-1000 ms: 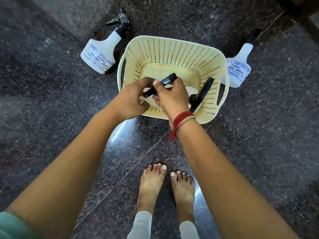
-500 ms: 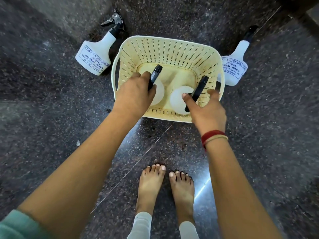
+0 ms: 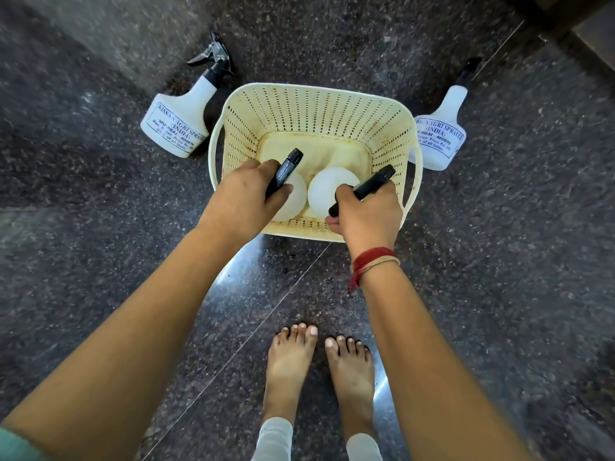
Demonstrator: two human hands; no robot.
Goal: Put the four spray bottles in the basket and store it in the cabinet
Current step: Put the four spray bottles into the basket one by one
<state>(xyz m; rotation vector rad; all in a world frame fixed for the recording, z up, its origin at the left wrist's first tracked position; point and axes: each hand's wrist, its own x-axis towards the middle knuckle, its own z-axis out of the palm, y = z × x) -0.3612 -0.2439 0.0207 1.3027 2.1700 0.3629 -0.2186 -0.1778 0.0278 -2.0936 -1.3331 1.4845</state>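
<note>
A cream perforated basket (image 3: 319, 104) stands on the dark floor. Two white spray bottles stand upright inside it, seen from above. My left hand (image 3: 243, 197) grips the black sprayer head of the left bottle (image 3: 296, 191). My right hand (image 3: 369, 214) grips the black sprayer head of the right bottle (image 3: 327, 191). A third white bottle (image 3: 179, 121) with a black trigger stands on the floor to the left of the basket. A fourth white bottle (image 3: 439, 131) stands just right of the basket, touching its side.
The floor is dark speckled stone with a thin joint line (image 3: 253, 331) running diagonally. My bare feet (image 3: 319, 371) stand just in front of the basket. A dark wooden edge (image 3: 565, 18) shows at the top right corner.
My hands have moved apart, each onto one sprayer head. The two bottles in the basket now stand side by side, and my right hand has closed on the right one.
</note>
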